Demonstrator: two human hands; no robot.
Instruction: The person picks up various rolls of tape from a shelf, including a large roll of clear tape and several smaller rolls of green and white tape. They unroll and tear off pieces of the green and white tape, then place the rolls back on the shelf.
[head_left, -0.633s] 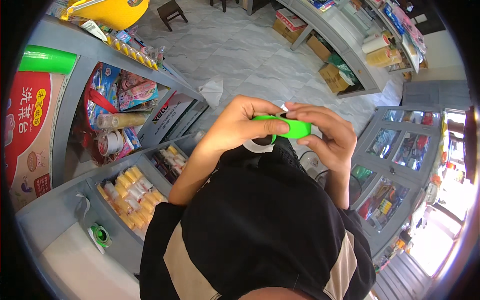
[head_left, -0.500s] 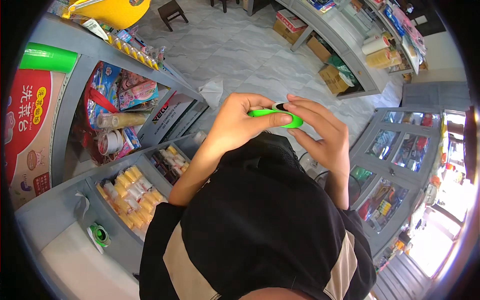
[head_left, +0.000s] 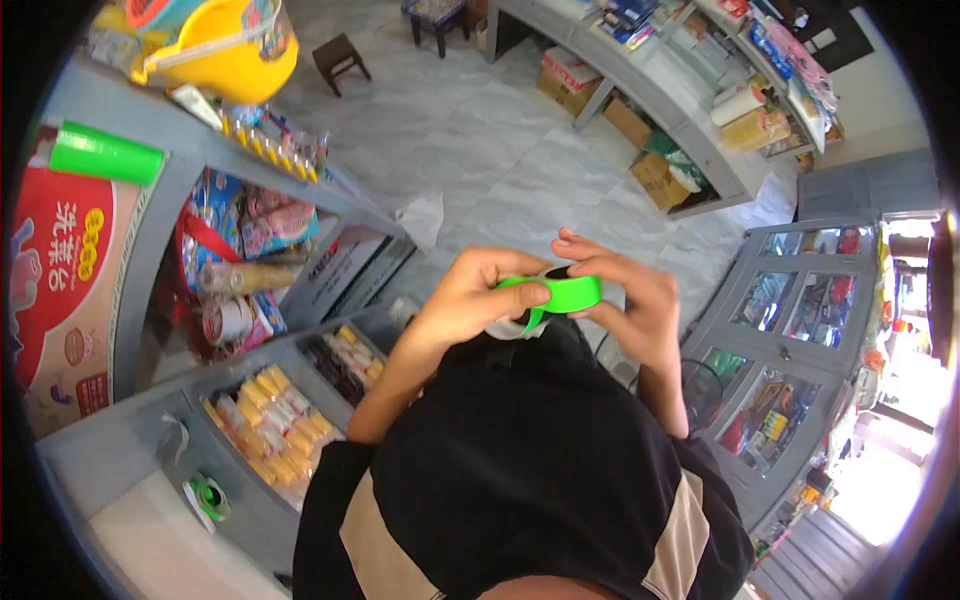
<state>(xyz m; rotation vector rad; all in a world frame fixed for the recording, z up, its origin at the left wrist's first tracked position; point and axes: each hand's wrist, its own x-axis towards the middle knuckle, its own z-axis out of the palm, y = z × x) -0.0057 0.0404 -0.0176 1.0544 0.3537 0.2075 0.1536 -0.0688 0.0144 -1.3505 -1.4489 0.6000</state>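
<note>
A roll of bright green tape (head_left: 574, 295) is held between my two hands in front of my chest. My left hand (head_left: 470, 300) pinches the roll's left side, with the thumb laid along it. A short loose end with a pale underside hangs below that thumb. My right hand (head_left: 635, 300) curls round the right side, fingertips over the top rim and thumb beneath; its index finger is partly raised. The dark inside of the roll shows between the fingers. To my lower left, a second green roll (head_left: 209, 497) lies in the drawer beside a white piece.
An open grey drawer (head_left: 330, 400) holds several wrapped yellow and white rolls (head_left: 270, 420). Shelves with packaged toys and a yellow bucket (head_left: 240, 55) stand at the left. At the right is a grey glass-fronted cabinet (head_left: 790, 350); a small stool (head_left: 340, 62) stands on the tiled floor.
My hands and the green roll have come lower in view, nearer my body. The roll has turned to show more of its green outer band, and a loose end now hangs from it.
</note>
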